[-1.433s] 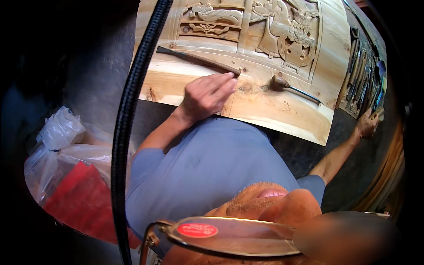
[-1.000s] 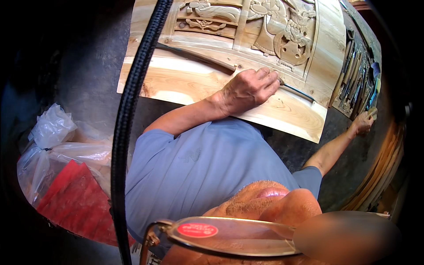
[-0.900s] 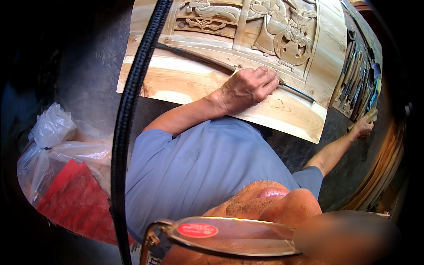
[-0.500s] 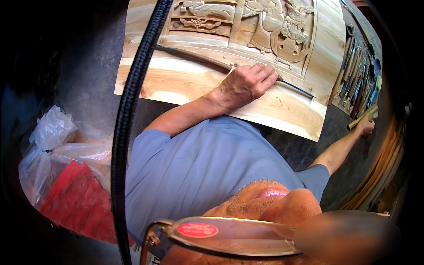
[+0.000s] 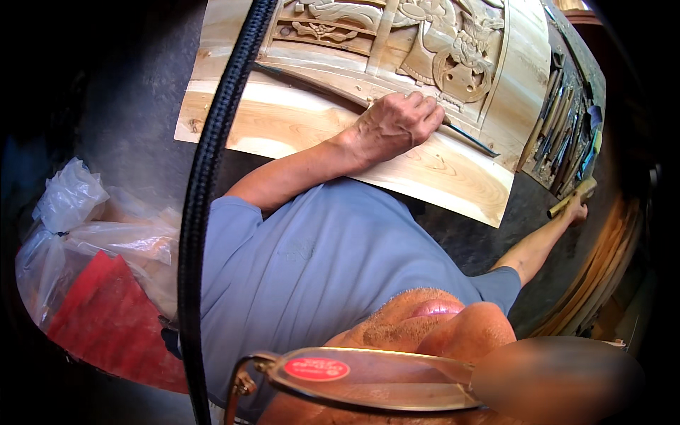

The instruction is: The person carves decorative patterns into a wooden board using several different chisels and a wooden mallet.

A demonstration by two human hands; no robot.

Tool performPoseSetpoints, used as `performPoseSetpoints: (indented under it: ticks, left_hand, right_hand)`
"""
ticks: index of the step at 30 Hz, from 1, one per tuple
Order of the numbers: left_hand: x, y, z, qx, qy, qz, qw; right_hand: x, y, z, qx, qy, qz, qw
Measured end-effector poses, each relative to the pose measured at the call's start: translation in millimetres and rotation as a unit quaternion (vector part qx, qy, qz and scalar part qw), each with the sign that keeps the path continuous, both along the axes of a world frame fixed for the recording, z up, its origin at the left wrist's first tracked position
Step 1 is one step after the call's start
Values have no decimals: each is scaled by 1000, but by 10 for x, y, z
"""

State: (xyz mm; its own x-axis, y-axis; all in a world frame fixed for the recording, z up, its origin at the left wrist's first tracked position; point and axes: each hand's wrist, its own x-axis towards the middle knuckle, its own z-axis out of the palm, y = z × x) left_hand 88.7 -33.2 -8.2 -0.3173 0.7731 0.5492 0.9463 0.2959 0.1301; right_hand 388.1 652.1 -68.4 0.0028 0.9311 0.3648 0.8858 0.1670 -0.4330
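Observation:
A pale wooden panel [image 5: 464,188] carved in relief with figures lies in front of me. My left hand [image 5: 397,124] is closed on the handle of a short chisel, whose metal shaft [image 5: 471,139] points right along the panel's lower border. A long dark tool [image 5: 312,87] lies just left of that hand, partly hidden by it. At the far right, my right hand [image 5: 575,212] grips a pale yellow wooden tool [image 5: 584,188], perhaps a mallet, below a pile of chisels and gouges [image 5: 556,127].
Plastic bags [image 5: 74,212] and a red sheet [image 5: 113,326] are at the lower left. Bent strips of wood or boards [image 5: 595,269] stand at the right rim. A black braided cable [image 5: 212,177] crosses the view's left part.
My left hand has moved right from the long tool onto the short chisel and closed on it. My right hand has turned the yellow tool and drawn it slightly out from the tool pile.

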Motion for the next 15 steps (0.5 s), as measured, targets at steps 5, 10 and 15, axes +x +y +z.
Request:
performPoseSetpoints:
  ticks: [5,10,15]
  left_hand:
    - [-18,-12,-55,10,-1,-9,1000]
    - [-9,-9,-43,11,8,-11,1000]
    - [-13,-15,-13,7,3,-19,1000]
  right_hand:
    - [-83,-592,84,-124,398,155,896]
    - [-451,-2088,640,-267,683,361,576]
    - [-884,-2983,1013,-348,539,413,646]
